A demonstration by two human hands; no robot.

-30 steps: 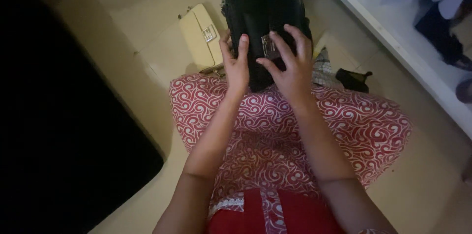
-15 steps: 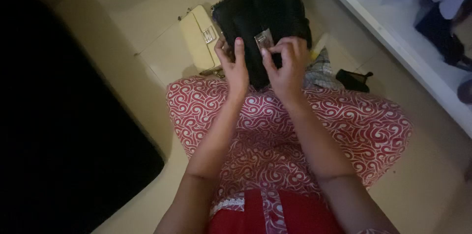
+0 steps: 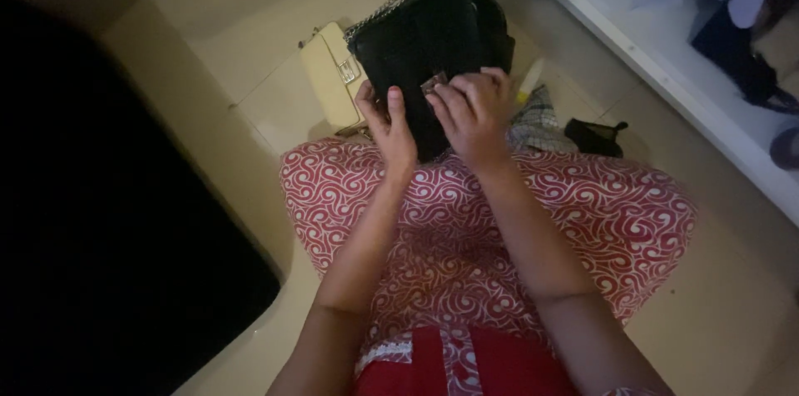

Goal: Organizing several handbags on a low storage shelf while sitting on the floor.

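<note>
A black quilted handbag (image 3: 416, 38) with a silver chain strap (image 3: 387, 7) stands on edge at my knees. My left hand (image 3: 384, 123) grips its lower left side, thumb and fingers wrapped on the edge. My right hand (image 3: 470, 109) curls over the front flap, fingers on the silver clasp (image 3: 434, 82). My lap is covered by red cloth with white swirls (image 3: 466, 221).
A cream handbag (image 3: 329, 71) lies on the tile floor left of the black one. A checked cloth (image 3: 533, 117) and a small black item (image 3: 593, 136) lie to the right. A white ledge (image 3: 666, 71) runs along the right; a dark mat (image 3: 108, 238) fills the left.
My right hand closed from spread fingers to curled fingers over the clasp. The black bag tilted and shifted left and away, showing more of its chain.
</note>
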